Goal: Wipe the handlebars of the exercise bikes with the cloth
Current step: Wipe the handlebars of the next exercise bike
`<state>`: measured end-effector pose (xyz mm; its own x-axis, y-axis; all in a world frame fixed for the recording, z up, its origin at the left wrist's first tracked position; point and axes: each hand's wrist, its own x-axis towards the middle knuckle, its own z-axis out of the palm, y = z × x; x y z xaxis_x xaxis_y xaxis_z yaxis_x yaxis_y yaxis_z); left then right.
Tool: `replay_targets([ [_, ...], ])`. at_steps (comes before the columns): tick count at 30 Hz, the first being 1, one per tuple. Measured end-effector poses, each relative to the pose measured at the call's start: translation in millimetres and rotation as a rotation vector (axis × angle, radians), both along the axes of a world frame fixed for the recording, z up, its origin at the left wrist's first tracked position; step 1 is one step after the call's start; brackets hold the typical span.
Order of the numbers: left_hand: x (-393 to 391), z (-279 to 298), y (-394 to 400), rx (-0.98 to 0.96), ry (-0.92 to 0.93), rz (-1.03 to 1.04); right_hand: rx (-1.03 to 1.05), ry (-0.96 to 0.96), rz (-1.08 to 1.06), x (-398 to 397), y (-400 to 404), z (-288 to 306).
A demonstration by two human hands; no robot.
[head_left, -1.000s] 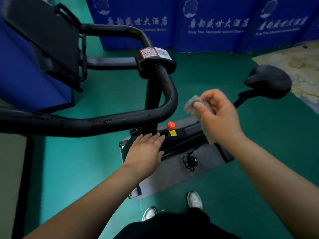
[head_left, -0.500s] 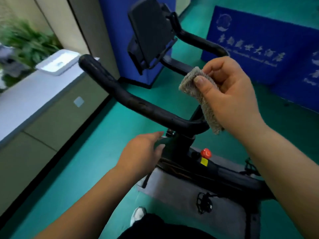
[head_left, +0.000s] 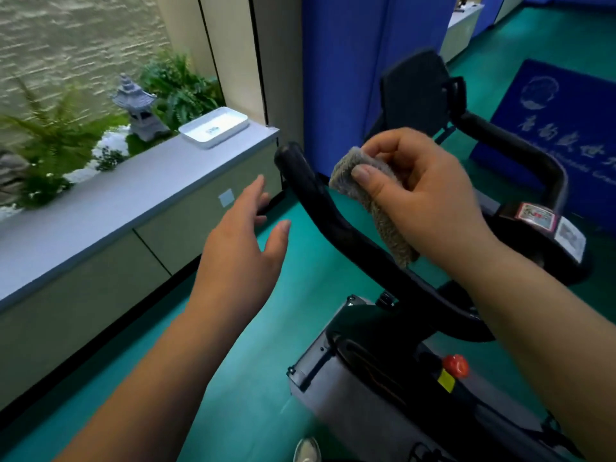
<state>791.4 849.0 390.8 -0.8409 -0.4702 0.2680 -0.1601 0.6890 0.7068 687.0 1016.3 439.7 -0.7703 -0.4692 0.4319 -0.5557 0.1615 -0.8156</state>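
Two hands are seen over the exercise bike. The grey cloth [head_left: 371, 198] is pinched, folded, in the right hand [head_left: 423, 198], just above the black left handlebar [head_left: 320, 208], apparently not yet pressed on it. The left hand [head_left: 245, 248] is spread loose, holding nothing, and has been raised toward the bar's far end since half a second ago. A first wipe is judged imminent, possibly with the bar steadied.

hands: 2 [head_left: 240, 248] | cloth: 1 [head_left: 373, 201] | exercise bike: 1 [head_left: 383, 378] | white tray: 1 [head_left: 213, 128] | stone lantern: 1 [head_left: 136, 108]
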Motion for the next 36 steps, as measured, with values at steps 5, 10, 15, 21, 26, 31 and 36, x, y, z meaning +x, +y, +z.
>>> replay_targets([
  [5,-18.5,25.3,-20.2,-0.002,0.094,-0.028,-0.003,0.128,-0.054,-4.8,-43.7,-0.4],
  [10,-28.3,27.9,-29.4,-0.042,0.069,-0.072,-0.040,0.209,-0.085,-18.7,-73.0,-7.1],
  [15,-27.9,27.8,-32.8,-0.012,0.030,-0.072,0.092,0.290,-0.035,-6.9,-33.1,-32.4],
  [21,-31.7,33.3,-28.4,-0.021,0.072,-0.065,-0.021,0.387,-0.049,-32.7,-69.6,-11.9],
  [26,-32.8,32.5,-27.4,-0.030,0.090,-0.013,0.111,0.352,0.089,-24.1,-28.3,-36.8],
  [31,-35.1,32.5,-22.6,-0.036,0.106,0.034,0.129,0.431,0.079,-22.0,-28.0,-32.5],
  [36,-33.6,32.6,-19.9,0.000,0.084,0.064,0.119,0.497,0.106,-32.4,-50.6,-15.0],
])
